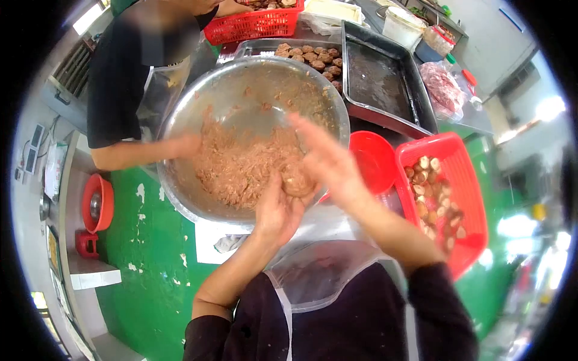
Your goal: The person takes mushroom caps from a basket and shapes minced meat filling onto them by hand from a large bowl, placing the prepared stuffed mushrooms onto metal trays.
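My left hand cups a round lump of minced meat at the near rim of a large steel bowl. My right hand is beside the lump, over the bowl's right side, its fingers stretched out and blurred by motion. I cannot tell whether its palm touches the lump. Loose minced meat lies in the bowl, with smears up the walls. From the left, a co-worker's hand reaches into the same meat.
Right of the bowl are a red basin and a red basket with mushroom pieces. Behind stand a dark tray, a tray of brown patties, a red crate and a bag of meat. A co-worker stands left.
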Demonstrator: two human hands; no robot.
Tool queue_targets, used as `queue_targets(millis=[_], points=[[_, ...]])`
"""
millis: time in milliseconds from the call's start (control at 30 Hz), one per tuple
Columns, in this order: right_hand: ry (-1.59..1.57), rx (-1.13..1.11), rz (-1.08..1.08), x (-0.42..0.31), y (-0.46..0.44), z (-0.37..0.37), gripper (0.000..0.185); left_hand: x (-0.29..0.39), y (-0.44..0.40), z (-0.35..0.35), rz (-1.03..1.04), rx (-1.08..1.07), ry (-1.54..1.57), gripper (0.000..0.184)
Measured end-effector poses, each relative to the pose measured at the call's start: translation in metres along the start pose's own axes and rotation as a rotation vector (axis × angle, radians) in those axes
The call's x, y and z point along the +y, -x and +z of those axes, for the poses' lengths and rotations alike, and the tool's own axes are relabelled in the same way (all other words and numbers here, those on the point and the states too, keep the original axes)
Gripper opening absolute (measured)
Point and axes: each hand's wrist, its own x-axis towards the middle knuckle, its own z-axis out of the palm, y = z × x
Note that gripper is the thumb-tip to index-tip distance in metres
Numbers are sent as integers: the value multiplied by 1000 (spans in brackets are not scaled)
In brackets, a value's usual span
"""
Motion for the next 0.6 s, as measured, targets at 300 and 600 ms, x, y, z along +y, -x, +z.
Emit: queue_targets(millis=[300,600], points=[[759,-88,-58,-2,18,-20,33,-27,-12,18,-101,53,-14,44],[697,-38,47,-13,28,-55,37,-39,-20,41,-140,37,-6,53]])
